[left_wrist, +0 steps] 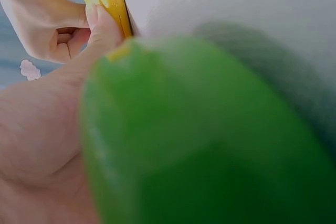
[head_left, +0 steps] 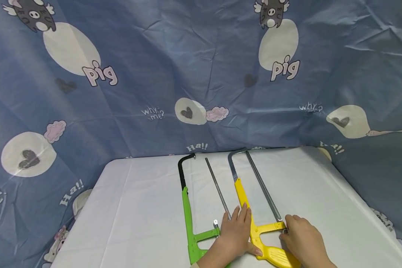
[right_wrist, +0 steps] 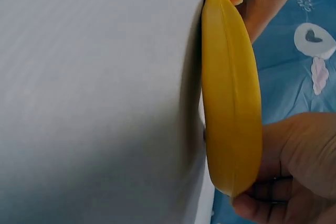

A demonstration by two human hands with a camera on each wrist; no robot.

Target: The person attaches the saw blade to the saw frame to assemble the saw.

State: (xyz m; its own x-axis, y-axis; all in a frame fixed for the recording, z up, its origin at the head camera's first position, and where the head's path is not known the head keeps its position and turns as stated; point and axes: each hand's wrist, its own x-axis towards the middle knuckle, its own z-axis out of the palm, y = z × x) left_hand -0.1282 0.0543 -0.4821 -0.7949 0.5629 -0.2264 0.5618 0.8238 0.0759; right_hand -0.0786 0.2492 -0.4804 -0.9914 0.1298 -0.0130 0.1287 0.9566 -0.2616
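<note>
Head view: the yellow-framed metal hacksaw [head_left: 255, 232] is pressed flat beneath outstretched fingers of the left hand [head_left: 235, 230], its crossbar end [head_left: 280, 225] pinched by curled fingers of the right hand [head_left: 305, 237]. Steady pressure is advised, so that twisting of the slender silver blade [head_left: 264, 187] beyond the fingertips is avoided.

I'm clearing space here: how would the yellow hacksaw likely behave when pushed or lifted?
The yellow hacksaw would probably move as one stiff piece, since its frame looks rigid. Lying flat on the white cloth, it seems unlikely to roll. Its ribbed handle might resist slipping.
</note>
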